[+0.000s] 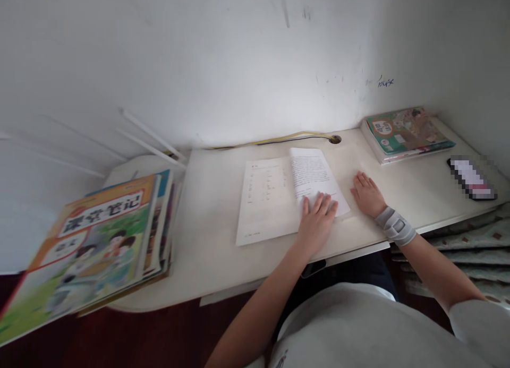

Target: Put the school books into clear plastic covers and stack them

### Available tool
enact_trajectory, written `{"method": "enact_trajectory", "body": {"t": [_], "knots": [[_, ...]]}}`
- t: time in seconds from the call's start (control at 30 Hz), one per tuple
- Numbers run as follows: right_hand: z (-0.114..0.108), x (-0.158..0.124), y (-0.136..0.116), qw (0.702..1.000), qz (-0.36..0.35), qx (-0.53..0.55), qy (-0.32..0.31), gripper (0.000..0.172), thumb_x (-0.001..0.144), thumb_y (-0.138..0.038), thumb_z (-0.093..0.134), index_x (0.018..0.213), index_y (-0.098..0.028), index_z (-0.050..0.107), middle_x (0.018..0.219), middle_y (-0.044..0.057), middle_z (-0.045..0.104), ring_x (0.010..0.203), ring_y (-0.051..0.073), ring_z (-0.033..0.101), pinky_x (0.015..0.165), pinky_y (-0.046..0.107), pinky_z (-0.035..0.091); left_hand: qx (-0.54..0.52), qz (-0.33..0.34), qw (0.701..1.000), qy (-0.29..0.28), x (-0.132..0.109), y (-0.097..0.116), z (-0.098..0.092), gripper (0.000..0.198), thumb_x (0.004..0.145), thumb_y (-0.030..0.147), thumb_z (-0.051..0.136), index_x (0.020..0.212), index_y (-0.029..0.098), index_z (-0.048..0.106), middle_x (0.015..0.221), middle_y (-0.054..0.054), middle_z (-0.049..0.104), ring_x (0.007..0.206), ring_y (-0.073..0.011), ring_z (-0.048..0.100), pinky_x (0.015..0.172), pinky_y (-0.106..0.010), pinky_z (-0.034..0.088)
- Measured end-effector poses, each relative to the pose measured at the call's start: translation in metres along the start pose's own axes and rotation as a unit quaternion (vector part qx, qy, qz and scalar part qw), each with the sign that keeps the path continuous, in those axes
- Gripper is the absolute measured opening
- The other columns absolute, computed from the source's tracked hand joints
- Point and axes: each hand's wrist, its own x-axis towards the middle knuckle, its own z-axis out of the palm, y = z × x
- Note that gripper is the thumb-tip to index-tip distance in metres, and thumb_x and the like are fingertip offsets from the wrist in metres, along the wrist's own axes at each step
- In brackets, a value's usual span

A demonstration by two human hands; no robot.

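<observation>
An open booklet point(266, 198) with printed pages lies on the white desk point(207, 251), its right part a narrower folded page point(313, 171). My left hand point(317, 219) rests flat on the lower part of that folded page, fingers spread. To the right of the booklet, my right hand point(367, 194) lies palm down on the bare desk with its fingers stretched out, apart from the paper. A grey band point(396, 226) is around my right wrist. Neither hand grips anything.
At the left is a large stack of books point(103, 240). Another book stack point(408, 131) sits at the back right, with a phone point(472, 178) near it. Cables point(279, 138) run along the wall to a desk hole point(335, 139). Patterned cloth point(470, 251) hangs at the right.
</observation>
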Motion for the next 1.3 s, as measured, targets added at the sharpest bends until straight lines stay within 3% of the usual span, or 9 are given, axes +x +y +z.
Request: {"method": "enact_trajectory", "body": {"t": [0.23, 0.4, 0.83, 1.13, 1.3], "knots": [[0.001, 0.0, 0.005, 0.999, 0.0, 0.036, 0.022, 0.049, 0.093, -0.022, 0.024, 0.134, -0.003, 0.044, 0.143, 0.018, 0.04, 0.135, 0.024, 0.033, 0.108, 0.04, 0.029, -0.019, -0.008, 0.999, -0.026, 0.022, 0.015, -0.014, 0.041, 0.092, 0.016, 0.033, 0.129, 0.017, 0.051, 0.141, -0.017, 0.044, 0.135, -0.034, 0.031, 0.104, -0.067, 0.019], [0.003, 0.001, 0.01, 0.997, 0.005, 0.078, 0.024, 0.048, 0.093, -0.021, 0.022, 0.132, -0.006, 0.048, 0.142, 0.015, 0.043, 0.134, 0.022, 0.035, 0.107, 0.04, 0.031, -0.025, 0.004, 1.0, -0.017, 0.04, 0.031, -0.012, 0.04, 0.092, 0.015, 0.032, 0.128, 0.018, 0.051, 0.139, -0.016, 0.046, 0.134, -0.0337, 0.032, 0.104, -0.068, 0.019], [0.016, 0.003, 0.014, 0.977, 0.025, 0.178, 0.117, 0.055, 0.091, -0.032, 0.026, 0.135, -0.001, 0.042, 0.141, 0.022, 0.041, 0.136, 0.028, 0.029, 0.107, 0.05, 0.03, -0.036, 0.051, 0.997, -0.044, 0.017, 0.031, -0.02, 0.042, 0.092, 0.012, 0.03, 0.128, 0.021, 0.049, 0.139, -0.012, 0.047, 0.135, -0.0281, 0.033, 0.106, -0.062, 0.023], [0.007, 0.0, 0.01, 0.996, 0.018, 0.081, 0.046, 0.061, 0.09, -0.045, 0.037, 0.135, -0.003, 0.041, 0.142, 0.021, 0.041, 0.134, 0.031, 0.032, 0.107, 0.046, 0.026, -0.052, 0.06, 0.995, -0.06, 0.027, 0.043, -0.011, 0.042, 0.092, 0.012, 0.03, 0.129, 0.021, 0.049, 0.139, -0.012, 0.047, 0.133, -0.029, 0.035, 0.105, -0.065, 0.022], [-0.014, 0.023, -0.002, 1.0, 0.017, -0.003, 0.001, 0.06, 0.088, -0.038, 0.043, 0.14, -0.01, 0.035, 0.145, 0.022, 0.035, 0.131, 0.036, 0.035, 0.1, 0.05, 0.033, -0.063, 0.065, 0.992, -0.086, 0.026, 0.04, -0.01, 0.045, 0.092, 0.011, 0.025, 0.131, 0.021, 0.046, 0.143, -0.01, 0.042, 0.135, -0.027, 0.033, 0.106, -0.064, 0.021]]}}
